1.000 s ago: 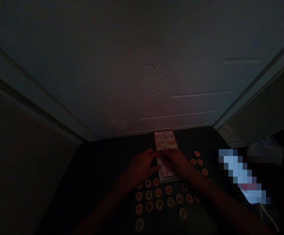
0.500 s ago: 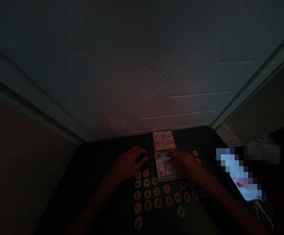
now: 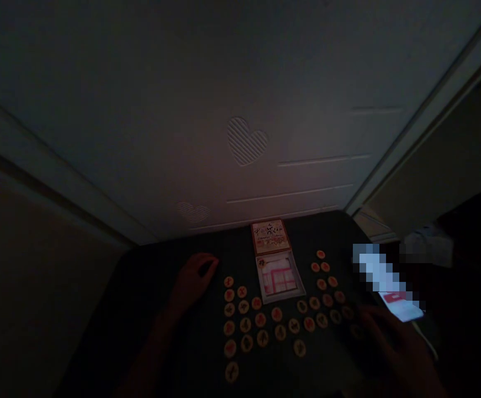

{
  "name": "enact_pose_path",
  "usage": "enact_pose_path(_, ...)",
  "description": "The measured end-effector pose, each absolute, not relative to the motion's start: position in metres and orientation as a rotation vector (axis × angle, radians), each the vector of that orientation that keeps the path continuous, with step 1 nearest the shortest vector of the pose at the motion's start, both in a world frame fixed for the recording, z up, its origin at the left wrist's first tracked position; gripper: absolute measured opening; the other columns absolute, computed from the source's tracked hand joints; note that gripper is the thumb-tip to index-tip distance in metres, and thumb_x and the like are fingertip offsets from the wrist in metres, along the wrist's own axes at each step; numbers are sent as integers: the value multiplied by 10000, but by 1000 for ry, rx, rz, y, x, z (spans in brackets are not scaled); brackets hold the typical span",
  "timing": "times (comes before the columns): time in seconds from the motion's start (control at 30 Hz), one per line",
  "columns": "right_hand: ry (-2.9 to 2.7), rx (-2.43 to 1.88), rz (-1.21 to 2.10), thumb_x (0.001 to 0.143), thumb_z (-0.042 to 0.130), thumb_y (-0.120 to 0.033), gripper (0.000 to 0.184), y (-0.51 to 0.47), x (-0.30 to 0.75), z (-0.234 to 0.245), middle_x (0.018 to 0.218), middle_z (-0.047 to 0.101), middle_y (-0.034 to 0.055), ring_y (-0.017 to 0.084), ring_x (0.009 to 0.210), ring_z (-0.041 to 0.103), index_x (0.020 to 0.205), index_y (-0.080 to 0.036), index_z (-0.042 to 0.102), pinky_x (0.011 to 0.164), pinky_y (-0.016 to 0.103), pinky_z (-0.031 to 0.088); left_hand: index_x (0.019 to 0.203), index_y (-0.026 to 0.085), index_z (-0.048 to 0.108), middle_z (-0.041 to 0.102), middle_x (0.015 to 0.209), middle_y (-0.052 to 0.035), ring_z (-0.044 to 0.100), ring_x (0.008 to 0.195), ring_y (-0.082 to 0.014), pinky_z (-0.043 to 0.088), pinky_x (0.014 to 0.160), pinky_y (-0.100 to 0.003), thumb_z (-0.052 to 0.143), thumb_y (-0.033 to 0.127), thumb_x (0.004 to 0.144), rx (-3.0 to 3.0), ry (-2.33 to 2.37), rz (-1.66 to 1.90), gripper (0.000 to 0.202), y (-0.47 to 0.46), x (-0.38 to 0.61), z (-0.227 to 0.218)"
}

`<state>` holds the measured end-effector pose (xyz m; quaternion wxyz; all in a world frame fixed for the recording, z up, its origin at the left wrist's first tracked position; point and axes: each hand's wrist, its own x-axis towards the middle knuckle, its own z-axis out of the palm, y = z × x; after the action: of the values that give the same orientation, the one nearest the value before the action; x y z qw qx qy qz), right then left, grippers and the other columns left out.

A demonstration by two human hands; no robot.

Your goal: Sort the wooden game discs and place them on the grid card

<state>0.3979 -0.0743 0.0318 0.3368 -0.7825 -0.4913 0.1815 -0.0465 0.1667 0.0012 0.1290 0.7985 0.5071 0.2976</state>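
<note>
In a dim room, our dark desk [image 3: 149,309] meets a pale heart-embossed panel [image 3: 246,141]. Our left hand [image 3: 194,276] rests loose, grip empty, beside the round pieces [image 3: 260,320] and open box [image 3: 279,277]. We cannot tell the grip of our right hand [image 3: 389,340].

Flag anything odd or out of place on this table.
Nothing looks damaged or spilled. The round game pieces lie loose on the table, scattered to the left, to the right and in front of the open box. Its lid sits just behind it. It is too dark to judge finer detail.
</note>
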Motion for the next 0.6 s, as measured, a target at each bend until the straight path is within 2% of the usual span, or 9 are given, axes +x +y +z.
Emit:
enact_pose_path(0.03,-1270,-2036,462,862,611,-592,383,-84,398,26,1021,787,37,252,917,756,1048,-282,740,761,311,630,964,241,709,734,1017,-58,683,967,-237,556,894,-408,558,422,942,2319,1477,877,237,167,-46,1)
enact_pose_path(0.23,-1277,-1949,306,839,637,-607,418,-105,384,-6,1056,745,78,263,953,729,1028,-238,691,844,374,614,938,236,710,733,997,-60,684,947,-236,554,900,-398,542,448,942,2324,1507,905,270,168,-45,0)
enact_pose_path(0.6,-1370,-1924,278,866,650,-536,372,-107,382,-23,1091,719,87,276,990,705,1084,-235,656,869,428,595,943,236,694,733,1019,-69,674,983,-243,542,922,-400,529,480,936,2241,1577,839,294,165,-42,3)
